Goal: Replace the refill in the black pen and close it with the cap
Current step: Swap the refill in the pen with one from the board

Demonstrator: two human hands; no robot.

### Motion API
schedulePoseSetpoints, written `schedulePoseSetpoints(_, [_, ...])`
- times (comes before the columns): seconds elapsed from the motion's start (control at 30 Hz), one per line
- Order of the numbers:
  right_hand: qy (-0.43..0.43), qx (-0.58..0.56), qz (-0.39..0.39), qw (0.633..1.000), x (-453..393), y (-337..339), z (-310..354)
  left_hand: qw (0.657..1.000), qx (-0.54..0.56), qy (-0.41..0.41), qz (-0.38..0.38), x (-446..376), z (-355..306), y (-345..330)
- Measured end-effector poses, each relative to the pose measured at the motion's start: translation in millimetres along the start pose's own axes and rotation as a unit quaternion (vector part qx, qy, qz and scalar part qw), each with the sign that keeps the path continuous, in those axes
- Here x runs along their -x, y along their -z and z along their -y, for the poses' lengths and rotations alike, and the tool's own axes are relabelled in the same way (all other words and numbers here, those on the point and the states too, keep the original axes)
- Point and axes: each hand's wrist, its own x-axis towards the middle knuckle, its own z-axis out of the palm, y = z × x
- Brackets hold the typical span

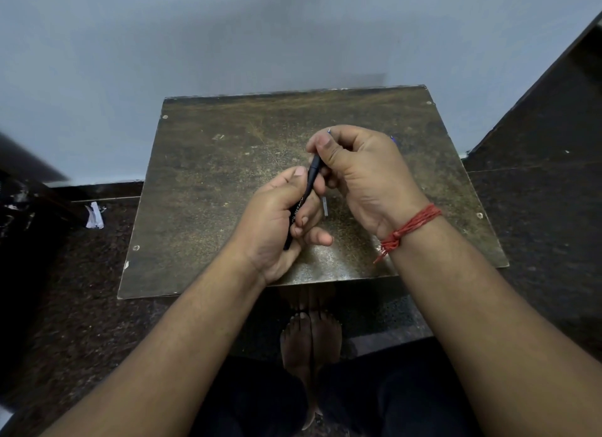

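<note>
Worn, mottled brown tabletop is seen beneath both hands. Slim black plastic pen barrel is gripped lengthwise in the curled left hand; its upper end is pinched by the right hand, from whose top a thin refill tip protrudes.

both hands grip black pen; tip seemingly hidden.

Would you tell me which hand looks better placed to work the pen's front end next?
Right, probably. The right hand already pinches the top end of the black pen, while the left hand grips the barrel lower down, steadying it.
</note>
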Motion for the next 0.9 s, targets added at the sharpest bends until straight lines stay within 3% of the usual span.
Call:
schedulePoseSetpoints(0.17, [-0.015,-0.025,0.035,0.999,0,6,-3,1.000,0.005,0.004,-0.010,0,2,1])
schedulePoseSetpoints(0.4, [0.006,0.046,-0.032,0.998,0,7,-9,0.998,-0.001,0.005,-0.056,-4,2,2])
schedulePoseSetpoints(0.73, [-0.035,-0.040,-0.015,0.998,4,0,-2,0.998,-0.007,0.003,-0.068,-3,2,0])
schedulePoseSetpoints(0.9, [-0.018,0.046,-0.055,0.997,4,-2,-5,0.998,-0.006,0.006,-0.063,-4,5,1])
